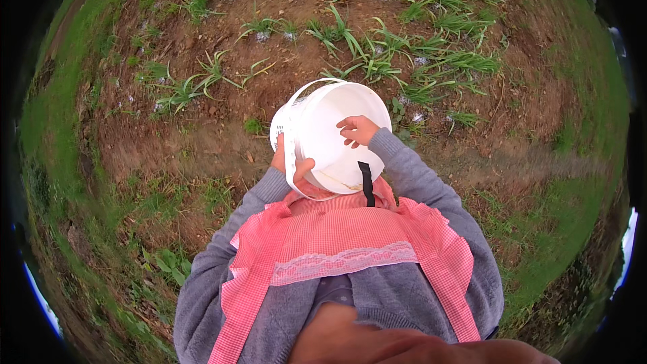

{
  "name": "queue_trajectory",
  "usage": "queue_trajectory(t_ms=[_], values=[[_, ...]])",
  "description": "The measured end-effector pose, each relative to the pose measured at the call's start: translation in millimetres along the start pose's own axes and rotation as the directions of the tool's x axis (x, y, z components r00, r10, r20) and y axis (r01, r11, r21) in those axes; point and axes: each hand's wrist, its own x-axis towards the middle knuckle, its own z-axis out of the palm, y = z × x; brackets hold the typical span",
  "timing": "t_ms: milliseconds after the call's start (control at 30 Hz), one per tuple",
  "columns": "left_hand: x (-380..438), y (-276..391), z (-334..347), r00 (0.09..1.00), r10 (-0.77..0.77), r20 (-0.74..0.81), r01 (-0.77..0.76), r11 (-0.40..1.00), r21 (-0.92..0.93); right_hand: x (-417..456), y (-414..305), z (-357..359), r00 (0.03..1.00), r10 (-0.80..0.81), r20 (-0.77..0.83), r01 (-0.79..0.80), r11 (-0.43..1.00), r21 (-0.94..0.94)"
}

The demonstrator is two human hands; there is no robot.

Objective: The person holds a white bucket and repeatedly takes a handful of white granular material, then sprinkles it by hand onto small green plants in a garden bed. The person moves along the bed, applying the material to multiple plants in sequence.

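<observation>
A white plastic bucket is tilted in front of my body, its mouth facing up toward me, and its inside looks white with a brownish smear low on the wall. My left hand grips the bucket at its left side, thumb by the rim and near the white handle. My right hand is over the bucket's mouth with its fingers apart and slightly curled, and nothing shows in it. A black strap hangs by the near rim, against the pink checked apron.
Leafy green plants grow in brown soil beyond the bucket, with small whitish granules at the base of several. Rough grass and weeds lie at both sides and near my body.
</observation>
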Motion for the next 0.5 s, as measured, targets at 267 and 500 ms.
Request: queue_trajectory(t_ms=[267,500], values=[[-10.2,28.0,3.3,0.998,-0.069,-0.004,0.069,0.998,0.004,45.7,61.9,81.8,0.994,-0.049,-0.101,-0.072,0.414,-0.907],[-16.3,-13.4,-20.5,0.989,-0.069,-0.128,0.063,0.996,-0.056,55.8,67.9,60.5,0.983,-0.002,-0.184,-0.01,0.998,-0.069]])
